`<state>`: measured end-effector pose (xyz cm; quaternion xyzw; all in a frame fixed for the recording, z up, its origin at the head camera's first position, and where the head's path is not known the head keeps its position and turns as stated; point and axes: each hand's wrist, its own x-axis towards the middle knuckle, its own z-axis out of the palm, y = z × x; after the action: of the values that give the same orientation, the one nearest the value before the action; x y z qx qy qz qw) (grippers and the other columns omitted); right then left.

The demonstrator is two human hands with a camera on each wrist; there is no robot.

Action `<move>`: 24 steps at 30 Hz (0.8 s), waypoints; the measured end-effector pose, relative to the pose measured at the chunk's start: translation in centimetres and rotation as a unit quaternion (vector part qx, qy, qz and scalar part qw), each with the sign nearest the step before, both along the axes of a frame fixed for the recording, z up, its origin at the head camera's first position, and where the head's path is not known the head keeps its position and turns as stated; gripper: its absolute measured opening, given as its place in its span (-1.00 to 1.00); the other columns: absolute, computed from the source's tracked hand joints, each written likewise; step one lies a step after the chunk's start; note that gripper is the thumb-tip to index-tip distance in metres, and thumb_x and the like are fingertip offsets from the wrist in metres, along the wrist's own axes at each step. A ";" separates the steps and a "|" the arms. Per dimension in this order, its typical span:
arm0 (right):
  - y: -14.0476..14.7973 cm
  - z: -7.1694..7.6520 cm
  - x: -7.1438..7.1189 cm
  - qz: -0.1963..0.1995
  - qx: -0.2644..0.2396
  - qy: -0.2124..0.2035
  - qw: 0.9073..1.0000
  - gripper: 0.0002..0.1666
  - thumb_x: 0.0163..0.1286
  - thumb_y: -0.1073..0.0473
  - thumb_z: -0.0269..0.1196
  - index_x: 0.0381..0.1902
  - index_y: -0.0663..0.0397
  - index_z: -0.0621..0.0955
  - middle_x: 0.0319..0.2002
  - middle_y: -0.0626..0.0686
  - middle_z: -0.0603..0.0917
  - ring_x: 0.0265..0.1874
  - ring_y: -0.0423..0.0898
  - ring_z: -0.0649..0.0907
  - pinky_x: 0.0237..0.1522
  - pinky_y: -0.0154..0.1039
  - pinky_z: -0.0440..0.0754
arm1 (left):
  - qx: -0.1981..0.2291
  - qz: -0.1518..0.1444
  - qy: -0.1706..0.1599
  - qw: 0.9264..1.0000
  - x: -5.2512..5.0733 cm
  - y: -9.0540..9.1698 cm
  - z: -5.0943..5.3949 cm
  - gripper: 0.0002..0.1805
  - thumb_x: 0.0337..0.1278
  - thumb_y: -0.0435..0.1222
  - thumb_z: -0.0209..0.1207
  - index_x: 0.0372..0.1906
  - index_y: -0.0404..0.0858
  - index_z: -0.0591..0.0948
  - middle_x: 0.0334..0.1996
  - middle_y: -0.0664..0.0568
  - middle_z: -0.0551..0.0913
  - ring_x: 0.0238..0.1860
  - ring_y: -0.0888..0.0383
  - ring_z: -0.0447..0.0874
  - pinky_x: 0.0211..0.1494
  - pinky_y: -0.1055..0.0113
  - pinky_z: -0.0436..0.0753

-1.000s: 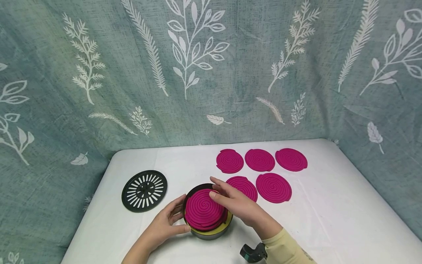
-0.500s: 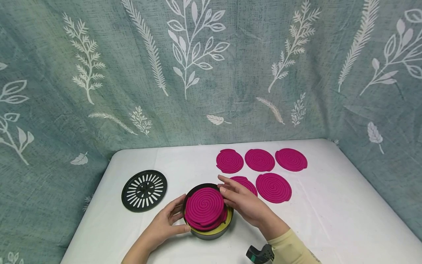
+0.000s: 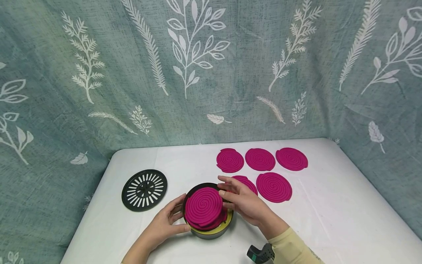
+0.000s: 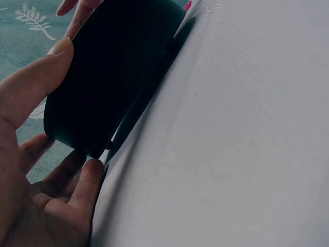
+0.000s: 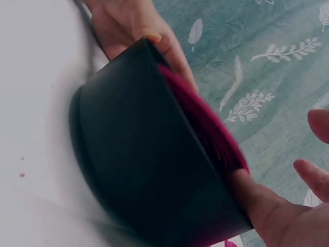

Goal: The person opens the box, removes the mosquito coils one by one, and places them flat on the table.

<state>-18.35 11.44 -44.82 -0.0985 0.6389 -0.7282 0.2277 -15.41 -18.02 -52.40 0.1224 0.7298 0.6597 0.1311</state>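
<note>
left hand: thumb and fingers wrapped about the side of a round black container, clamped on it. right hand: fingers apart, one fingertip at the edge of the top magenta disc, others free of it. discs lie piled in the container between both hands; yellow interior shows below them.

just beyond the right fingers: one loose disc, partly covered by the hand, then four more in the open. bare white cloth gives room right of that hand and toward the near side. left of the left fingers, a strip of cloth, then a black slotted plate, well apart. the table's far edge runs past the loose discs, curtain behind.

head view alone gives spirals, yellow and plate. left wrist view: dark outer wall, thumb pressed to it. right wrist view: top disc's edge tilted, standing slightly proud of the rim.
</note>
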 end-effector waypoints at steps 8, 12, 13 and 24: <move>-0.1 -0.4 -0.4 0.011 0.015 0.005 1.000 -0.24 0.41 0.09 0.29 0.48 -0.03 0.26 0.41 0.28 0.24 0.35 0.13 0.36 0.30 -0.04 0.53 | -0.002 0.002 -0.002 1.000 0.0 0.1 0.0 0.09 -0.27 -0.32 0.59 0.48 -0.04 0.27 0.39 -0.06 0.35 0.38 0.00 0.32 0.37 0.41 0.44; -0.1 -0.6 -0.6 0.022 0.017 -0.005 1.000 -0.20 0.40 0.12 0.30 0.50 -0.01 0.23 0.35 0.32 0.35 0.26 0.11 0.48 0.26 -0.02 0.57 | -0.009 0.001 -0.004 1.000 -0.1 0.1 0.0 0.10 -0.28 -0.28 0.60 0.49 -0.03 0.27 0.39 -0.04 0.34 0.39 0.02 0.32 0.36 0.41 0.44; 0.0 -0.7 -0.6 0.026 0.018 -0.008 0.999 -0.18 0.40 0.13 0.30 0.51 0.01 0.21 0.32 0.32 0.39 0.22 0.10 0.52 0.23 -0.03 0.60 | -0.009 0.001 -0.003 1.000 -0.1 0.1 0.1 0.09 -0.27 -0.28 0.59 0.49 -0.03 0.27 0.39 -0.03 0.34 0.39 0.02 0.32 0.37 0.41 0.44; 0.0 -1.1 -0.8 0.073 0.031 -0.021 0.997 -0.13 0.40 0.24 0.28 0.51 0.29 0.11 0.01 0.25 0.67 -0.13 -0.05 0.71 -0.02 -0.14 0.76 | -0.003 0.004 -0.005 1.000 0.1 0.0 0.2 0.08 -0.27 -0.32 0.59 0.48 -0.02 0.28 0.40 -0.04 0.33 0.39 0.01 0.31 0.37 0.41 0.43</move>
<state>-19.12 11.45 -45.88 -0.1225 0.6471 -0.6914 0.2971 -15.31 -18.00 -52.24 0.1156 0.7318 0.6586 0.1321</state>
